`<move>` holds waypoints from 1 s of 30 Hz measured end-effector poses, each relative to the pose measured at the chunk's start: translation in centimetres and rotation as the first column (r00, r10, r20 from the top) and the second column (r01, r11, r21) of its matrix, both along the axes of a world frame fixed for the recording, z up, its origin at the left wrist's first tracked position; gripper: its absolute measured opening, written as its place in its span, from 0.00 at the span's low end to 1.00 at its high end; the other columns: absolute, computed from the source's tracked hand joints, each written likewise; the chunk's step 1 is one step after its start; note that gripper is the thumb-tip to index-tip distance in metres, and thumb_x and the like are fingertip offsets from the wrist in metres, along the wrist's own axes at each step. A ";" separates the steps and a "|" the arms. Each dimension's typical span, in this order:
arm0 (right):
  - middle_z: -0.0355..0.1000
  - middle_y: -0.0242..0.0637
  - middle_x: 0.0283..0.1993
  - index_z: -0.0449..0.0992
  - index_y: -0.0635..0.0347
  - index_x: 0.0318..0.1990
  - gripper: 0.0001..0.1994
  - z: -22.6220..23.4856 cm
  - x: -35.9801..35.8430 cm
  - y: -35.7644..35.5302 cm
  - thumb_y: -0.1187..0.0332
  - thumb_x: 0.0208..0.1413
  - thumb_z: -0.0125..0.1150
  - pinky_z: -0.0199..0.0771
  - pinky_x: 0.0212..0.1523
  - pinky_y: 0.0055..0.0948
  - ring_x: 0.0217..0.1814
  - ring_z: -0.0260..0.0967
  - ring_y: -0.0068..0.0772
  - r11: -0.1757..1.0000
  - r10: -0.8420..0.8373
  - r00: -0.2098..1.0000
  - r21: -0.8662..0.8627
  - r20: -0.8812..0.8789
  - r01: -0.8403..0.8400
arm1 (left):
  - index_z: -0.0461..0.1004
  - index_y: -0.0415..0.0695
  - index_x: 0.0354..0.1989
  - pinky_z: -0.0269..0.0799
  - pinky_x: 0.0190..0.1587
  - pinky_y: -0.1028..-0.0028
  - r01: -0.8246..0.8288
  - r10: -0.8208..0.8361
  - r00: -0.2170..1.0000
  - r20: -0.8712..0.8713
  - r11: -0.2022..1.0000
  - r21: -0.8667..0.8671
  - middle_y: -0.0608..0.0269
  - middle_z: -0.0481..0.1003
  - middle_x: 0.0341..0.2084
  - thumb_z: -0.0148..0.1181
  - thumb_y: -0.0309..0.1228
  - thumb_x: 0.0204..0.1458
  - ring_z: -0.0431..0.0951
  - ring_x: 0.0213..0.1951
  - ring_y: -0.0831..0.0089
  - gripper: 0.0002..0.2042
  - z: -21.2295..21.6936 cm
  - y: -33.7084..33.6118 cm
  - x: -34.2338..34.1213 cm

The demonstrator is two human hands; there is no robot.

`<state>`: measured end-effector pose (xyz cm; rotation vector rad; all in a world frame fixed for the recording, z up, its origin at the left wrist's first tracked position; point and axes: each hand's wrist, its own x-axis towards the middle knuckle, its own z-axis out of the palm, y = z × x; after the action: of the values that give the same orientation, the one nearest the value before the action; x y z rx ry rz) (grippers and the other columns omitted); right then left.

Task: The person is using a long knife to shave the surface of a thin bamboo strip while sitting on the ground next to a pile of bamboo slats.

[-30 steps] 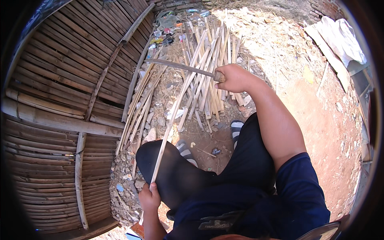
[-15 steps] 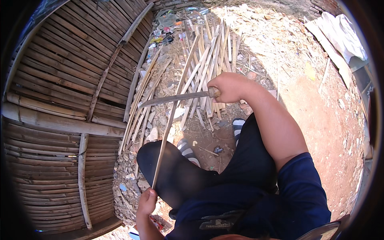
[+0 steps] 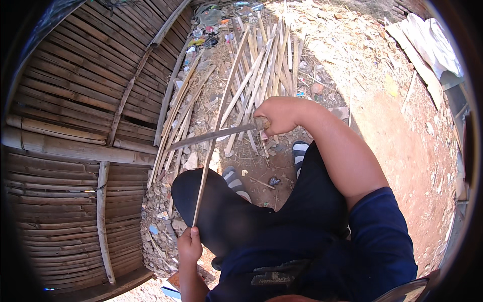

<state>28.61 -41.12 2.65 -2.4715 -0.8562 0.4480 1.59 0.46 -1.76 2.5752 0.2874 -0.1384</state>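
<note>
My right hand [image 3: 279, 116] is closed round the wooden handle of a machete [image 3: 214, 135]. Its long blade points left and lies across a bamboo strip [image 3: 204, 183], apparently touching it. The lower end of that strip is gripped in my left hand [image 3: 189, 244], beside my left knee. From there the strip slants up and away over the knee, its far end above a heap of split bamboo strips [image 3: 259, 75] on the ground.
A slatted bamboo wall [image 3: 65, 100] rises close on my left. More strips [image 3: 176, 126] lie along its foot among rubble and litter. White sheeting [image 3: 427, 45] hangs at the far right, beyond bare dirt ground [image 3: 402, 166]. My sandalled feet rest between the heap and me.
The machete has come nearer to me and slightly left along the bamboo strip, its blade still across it. My left hand and the strip's near end have risen a little.
</note>
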 end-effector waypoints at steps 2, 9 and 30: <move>0.78 0.51 0.37 0.80 0.61 0.42 0.19 -0.2 1.5 -1.9 0.57 0.47 0.72 0.75 0.46 0.45 0.44 0.77 0.54 0.985 -0.172 0.985 0.032 -0.013 0.172 | 0.68 0.37 0.22 0.64 0.24 0.59 -0.013 0.013 1.000 0.026 1.000 0.020 0.48 0.68 0.13 0.47 0.51 0.67 0.72 0.18 0.53 0.29 -0.1 -0.4 0.1; 0.79 0.50 0.37 0.79 0.59 0.44 0.20 -0.9 -1.8 1.6 0.57 0.47 0.72 0.74 0.45 0.47 0.44 0.77 0.55 1.000 0.007 0.999 0.001 0.049 -0.007 | 0.67 0.37 0.21 0.63 0.23 0.57 -0.001 -0.001 0.999 0.047 0.999 0.035 0.46 0.67 0.12 0.47 0.52 0.66 0.71 0.18 0.47 0.29 -0.4 -0.6 0.1; 0.79 0.49 0.39 0.79 0.57 0.45 0.19 0.9 -3.3 2.7 0.58 0.46 0.71 0.75 0.46 0.48 0.45 0.76 0.56 0.993 0.103 0.992 -0.063 0.066 -0.099 | 0.68 0.36 0.22 0.65 0.26 0.52 -0.021 0.016 0.999 0.039 0.991 0.133 0.41 0.69 0.14 0.45 0.54 0.66 0.74 0.23 0.38 0.30 -0.5 -1.0 0.1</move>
<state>25.27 -38.45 3.53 -2.5188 -1.0138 0.4309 1.73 -0.51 -2.28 2.7036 0.3158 -0.0656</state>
